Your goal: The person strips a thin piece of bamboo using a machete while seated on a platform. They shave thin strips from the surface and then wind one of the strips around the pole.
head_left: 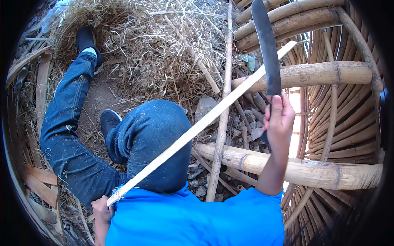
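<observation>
Head view is looking down: at seven o'clock the left hand [101, 213] is gripping the near end of a pale bamboo strip [205, 121], fingers wrapped tight. The strip is running up toward one o'clock. At three o'clock the right hand [279, 119] is clenching a dark machete [266, 45], blade crossing the strip. Straw [164, 45] is lying beyond at twelve.

Machete [266, 49] handle hidden inside the right hand [279, 119]; left hand [102, 213], at 7 o'clock, partly behind blue shirt [193, 221].
</observation>
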`<state>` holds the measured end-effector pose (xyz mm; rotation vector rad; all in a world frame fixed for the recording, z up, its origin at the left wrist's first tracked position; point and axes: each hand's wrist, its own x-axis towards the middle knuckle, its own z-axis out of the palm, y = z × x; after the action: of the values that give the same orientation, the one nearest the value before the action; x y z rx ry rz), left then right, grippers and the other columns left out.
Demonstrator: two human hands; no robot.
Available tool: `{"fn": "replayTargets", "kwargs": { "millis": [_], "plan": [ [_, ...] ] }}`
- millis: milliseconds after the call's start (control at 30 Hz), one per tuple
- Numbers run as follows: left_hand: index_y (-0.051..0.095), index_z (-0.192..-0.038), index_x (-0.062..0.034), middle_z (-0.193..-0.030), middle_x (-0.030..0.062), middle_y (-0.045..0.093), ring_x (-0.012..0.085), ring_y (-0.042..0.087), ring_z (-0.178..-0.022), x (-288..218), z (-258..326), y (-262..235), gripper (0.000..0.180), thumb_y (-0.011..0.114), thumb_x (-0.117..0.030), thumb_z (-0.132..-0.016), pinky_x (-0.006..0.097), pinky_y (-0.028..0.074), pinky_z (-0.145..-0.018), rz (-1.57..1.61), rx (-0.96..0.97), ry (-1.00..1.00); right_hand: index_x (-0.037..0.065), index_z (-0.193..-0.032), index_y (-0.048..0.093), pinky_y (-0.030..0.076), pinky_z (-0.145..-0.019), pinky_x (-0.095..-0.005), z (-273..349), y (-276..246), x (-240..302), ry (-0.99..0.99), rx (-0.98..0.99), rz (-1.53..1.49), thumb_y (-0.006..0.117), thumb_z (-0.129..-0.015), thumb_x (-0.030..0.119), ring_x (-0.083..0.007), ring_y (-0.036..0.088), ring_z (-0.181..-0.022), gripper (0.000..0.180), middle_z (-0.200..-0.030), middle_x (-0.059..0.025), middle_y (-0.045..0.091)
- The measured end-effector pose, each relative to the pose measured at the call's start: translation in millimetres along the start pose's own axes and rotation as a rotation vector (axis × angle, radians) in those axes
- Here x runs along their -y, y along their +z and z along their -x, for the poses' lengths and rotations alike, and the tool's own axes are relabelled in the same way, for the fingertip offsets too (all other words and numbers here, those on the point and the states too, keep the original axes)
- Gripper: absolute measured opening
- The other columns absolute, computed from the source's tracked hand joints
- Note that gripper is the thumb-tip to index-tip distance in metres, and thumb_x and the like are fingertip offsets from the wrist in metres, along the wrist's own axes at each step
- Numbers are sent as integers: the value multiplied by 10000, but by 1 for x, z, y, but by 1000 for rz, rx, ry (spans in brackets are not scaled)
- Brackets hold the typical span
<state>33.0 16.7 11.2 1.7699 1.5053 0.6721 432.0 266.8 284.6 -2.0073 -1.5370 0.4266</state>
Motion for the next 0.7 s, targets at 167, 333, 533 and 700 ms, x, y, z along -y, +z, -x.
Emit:
{"fn": "replayTargets", "kwargs": {
  "millis": [167, 333, 533, 700],
  "plan": [
    [445, -631, -52, -511, 158, 444, 347, 510, -458, -2, -2, 0, 348, 521, -306, -857, 438, 363, -449, -33, -14, -14, 19, -934, 545, 307, -377, -195, 1, -8, -1, -3, 2, 27, 450, -1000, 282, -14, 407, -434, 287, -536, 34, 436],
    [445, -637, -50, -519, 162, 448, 351, 513, -469, -3, 0, 0, 328, 512, -287, -854, 441, 365, -459, -16, -16, -25, 18, -925, 540, 305, -362, -191, 14, -3, -2, -9, -24, 25, 436, -1005, 308, -20, 396, -407, 318, -532, 46, 417],
    [442, -642, -44, -524, 167, 448, 359, 511, -469, -2, 0, 0, 313, 504, -270, -849, 440, 366, -459, -14, -13, -29, 3, -933, 545, 324, -359, -195, 14, 1, 1, 9, -1, -51, 433, -1003, 318, -28, 392, -406, 341, -538, 32, 422],
    [447, -649, -41, -530, 172, 449, 363, 513, -474, -5, -3, -2, 312, 504, -273, -850, 441, 372, -460, -19, -6, -8, 6, -944, 540, 317, -362, -191, 10, -14, -3, 36, 20, -67, 430, -1006, 304, -28, 398, -408, 323, -539, 34, 416]
  ]
}}
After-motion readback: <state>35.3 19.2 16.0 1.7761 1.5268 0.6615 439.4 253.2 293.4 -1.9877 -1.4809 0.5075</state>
